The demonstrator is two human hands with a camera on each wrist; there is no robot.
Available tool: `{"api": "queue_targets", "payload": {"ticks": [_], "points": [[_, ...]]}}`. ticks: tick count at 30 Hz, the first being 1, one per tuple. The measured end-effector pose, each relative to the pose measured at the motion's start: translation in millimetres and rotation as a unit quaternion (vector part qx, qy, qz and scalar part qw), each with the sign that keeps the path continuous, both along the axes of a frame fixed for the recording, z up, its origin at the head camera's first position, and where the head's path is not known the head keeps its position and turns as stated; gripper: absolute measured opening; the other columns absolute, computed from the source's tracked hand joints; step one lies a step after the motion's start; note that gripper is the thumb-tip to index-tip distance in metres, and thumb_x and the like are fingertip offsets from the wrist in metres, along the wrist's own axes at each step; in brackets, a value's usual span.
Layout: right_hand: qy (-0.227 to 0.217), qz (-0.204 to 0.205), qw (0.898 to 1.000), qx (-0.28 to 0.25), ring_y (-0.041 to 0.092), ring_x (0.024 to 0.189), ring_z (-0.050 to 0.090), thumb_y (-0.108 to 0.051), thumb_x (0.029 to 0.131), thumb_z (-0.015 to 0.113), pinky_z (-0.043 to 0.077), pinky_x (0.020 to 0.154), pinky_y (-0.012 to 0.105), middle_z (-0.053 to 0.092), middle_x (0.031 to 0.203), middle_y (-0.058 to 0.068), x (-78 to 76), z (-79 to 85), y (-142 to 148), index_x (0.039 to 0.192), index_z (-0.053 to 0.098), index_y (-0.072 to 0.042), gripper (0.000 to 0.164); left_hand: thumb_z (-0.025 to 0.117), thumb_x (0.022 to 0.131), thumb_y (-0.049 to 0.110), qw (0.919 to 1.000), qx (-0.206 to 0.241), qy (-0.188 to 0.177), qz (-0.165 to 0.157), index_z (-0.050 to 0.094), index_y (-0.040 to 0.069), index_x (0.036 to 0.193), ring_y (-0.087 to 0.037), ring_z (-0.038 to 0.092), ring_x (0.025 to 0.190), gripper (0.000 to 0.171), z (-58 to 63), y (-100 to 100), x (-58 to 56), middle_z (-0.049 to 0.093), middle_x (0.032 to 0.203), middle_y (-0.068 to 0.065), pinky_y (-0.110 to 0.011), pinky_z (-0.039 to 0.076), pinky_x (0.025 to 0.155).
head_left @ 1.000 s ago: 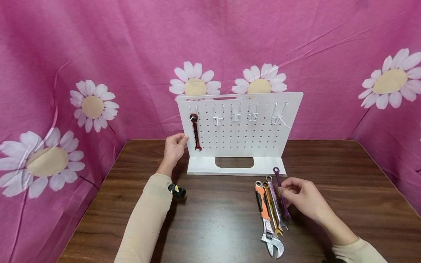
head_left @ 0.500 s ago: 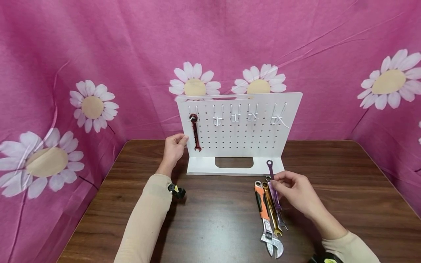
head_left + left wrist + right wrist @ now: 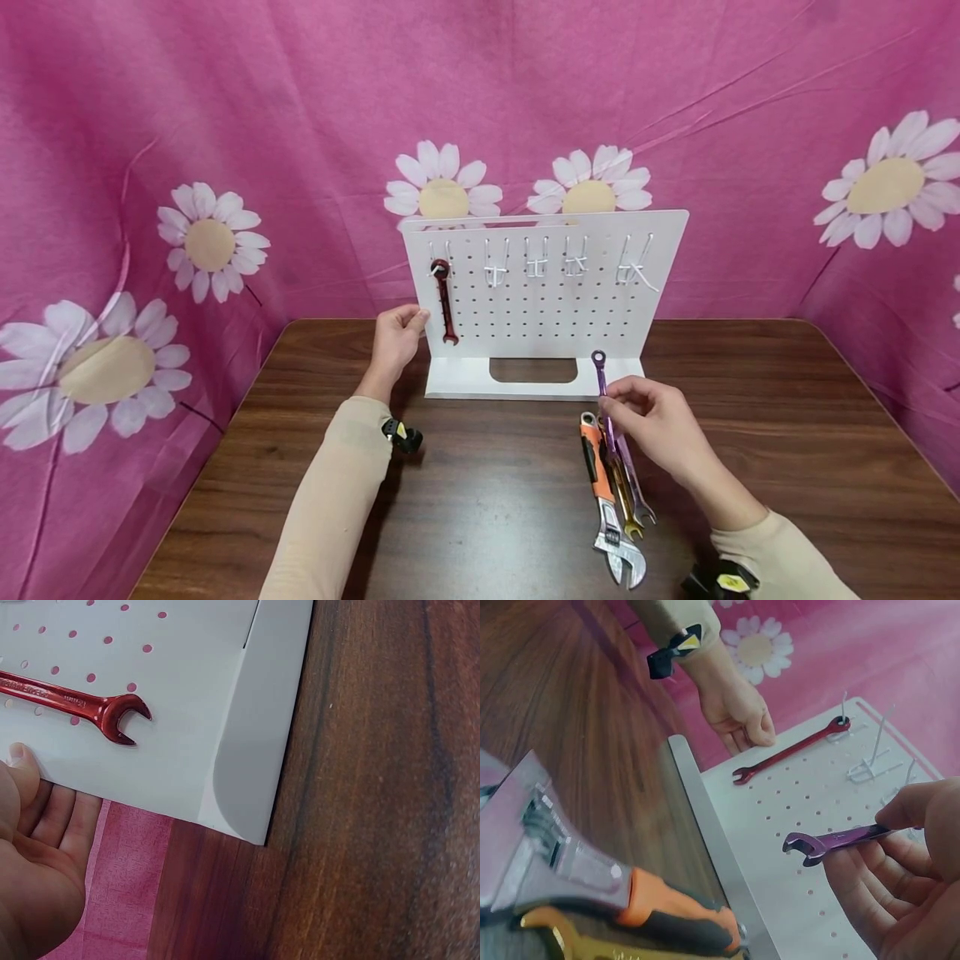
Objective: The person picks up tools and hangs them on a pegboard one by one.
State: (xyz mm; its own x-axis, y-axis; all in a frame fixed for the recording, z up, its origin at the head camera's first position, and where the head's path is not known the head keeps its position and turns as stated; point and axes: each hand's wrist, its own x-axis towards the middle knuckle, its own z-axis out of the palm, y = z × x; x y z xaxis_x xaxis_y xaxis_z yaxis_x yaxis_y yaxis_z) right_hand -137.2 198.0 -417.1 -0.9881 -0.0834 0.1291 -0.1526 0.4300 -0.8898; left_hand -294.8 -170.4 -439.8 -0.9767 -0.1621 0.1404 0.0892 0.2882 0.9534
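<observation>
My left hand (image 3: 396,348) grips the left edge of a white pegboard (image 3: 540,321), thumb in front and fingers behind. A red combination wrench (image 3: 446,304) hangs from the leftmost hook, close to that hand. Between thumb and fingers, my right hand (image 3: 663,425) pinches a dark purple combination wrench (image 3: 847,838), its ring end up, raised over the other tools. Beneath it on the table lie an orange-handled adjustable wrench (image 3: 609,508), a gold wrench (image 3: 624,500) and a lighter purple wrench (image 3: 636,483), the last two partly hidden behind the held one.
More white hooks (image 3: 536,265) stick out along the pegboard's upper part, the rightmost one (image 3: 635,267) askew. The board's base (image 3: 457,379) rests on a brown wooden table (image 3: 480,492). A pink flowered cloth (image 3: 330,125) hangs behind.
My right hand has lifted the dark purple wrench and carried it left and toward the pegboard, across the lighter purple one. My left hand has stayed at the board's edge.
</observation>
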Motion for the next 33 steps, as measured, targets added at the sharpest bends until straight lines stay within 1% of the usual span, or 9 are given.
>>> {"api": "queue_targets", "payload": {"ticks": [5,10,14,18,21,28,33], "points": [[-0.001,0.004,0.999,-0.033,0.009,0.064,0.067,-0.008,0.1,0.074,0.057,0.056,0.026,0.071,0.078,-0.002,-4.0,2.6,-7.1,0.105,0.073,0.005,0.014,0.066,0.108,0.011,1.0,0.003,-0.001,-0.002,0.078,-0.007,0.115,-0.001,0.066,0.083,0.023,0.4,0.1,0.2,0.079,0.106,-0.021,-0.013,0.059,0.078],[-0.005,0.007,0.999,-0.036,0.012,0.064,0.067,-0.008,0.1,0.074,0.058,0.057,0.028,0.071,0.079,0.001,-8.3,4.4,-14.1,0.106,0.072,0.006,0.015,0.066,0.108,0.01,1.0,-0.002,0.005,-0.003,0.078,-0.008,0.114,-0.002,0.065,0.081,0.022,0.8,-0.5,0.3,0.079,0.102,-0.019,-0.012,0.057,0.075],[-0.001,0.01,0.999,-0.042,0.009,0.063,0.064,-0.008,0.1,0.074,0.056,0.056,0.026,0.07,0.078,0.001,-11.4,6.7,-21.5,0.108,0.072,0.005,0.015,0.067,0.108,0.01,1.0,0.001,0.006,-0.003,0.078,-0.008,0.112,-0.003,0.066,0.081,0.021,0.3,-0.7,-0.4,0.079,0.099,-0.017,-0.013,0.058,0.075],[0.008,0.012,0.999,-0.05,0.006,0.063,0.061,-0.008,0.099,0.075,0.052,0.054,0.022,0.069,0.078,0.001,-14.4,8.5,-28.8,0.108,0.073,0.004,0.015,0.066,0.108,0.01,1.0,0.002,0.001,-0.002,0.078,-0.008,0.114,-0.004,0.068,0.084,0.022,0.2,-0.3,-0.5,0.079,0.102,-0.018,-0.016,0.061,0.079],[0.008,0.016,0.998,-0.062,0.008,0.064,0.062,-0.007,0.099,0.075,0.051,0.054,0.022,0.07,0.079,0.002,-16.5,9.7,-34.0,0.107,0.073,0.005,0.014,0.066,0.109,0.01,1.0,-0.002,-0.001,-0.001,0.078,-0.007,0.115,-0.005,0.068,0.086,0.022,0.8,0.1,-0.1,0.079,0.105,-0.019,-0.018,0.062,0.081],[0.002,0.018,0.997,-0.079,0.01,0.064,0.066,-0.009,0.1,0.074,0.055,0.056,0.024,0.07,0.079,-0.002,-20.9,15.2,-46.8,0.106,0.072,0.006,0.016,0.065,0.108,0.009,1.0,0.002,0.001,-0.003,0.077,-0.008,0.114,-0.003,0.067,0.086,0.022,1.2,1.2,0.0,0.079,0.108,-0.023,-0.016,0.062,0.081],[-0.005,0.016,0.996,-0.092,0.009,0.064,0.066,-0.01,0.101,0.074,0.056,0.055,0.025,0.07,0.079,-0.002,-22.9,19.6,-55.2,0.107,0.072,0.006,0.017,0.066,0.108,0.01,1.0,0.002,0.003,-0.002,0.077,-0.008,0.116,-0.007,0.07,0.088,0.022,0.7,0.6,0.3,0.079,0.109,-0.024,-0.023,0.065,0.086]]}}
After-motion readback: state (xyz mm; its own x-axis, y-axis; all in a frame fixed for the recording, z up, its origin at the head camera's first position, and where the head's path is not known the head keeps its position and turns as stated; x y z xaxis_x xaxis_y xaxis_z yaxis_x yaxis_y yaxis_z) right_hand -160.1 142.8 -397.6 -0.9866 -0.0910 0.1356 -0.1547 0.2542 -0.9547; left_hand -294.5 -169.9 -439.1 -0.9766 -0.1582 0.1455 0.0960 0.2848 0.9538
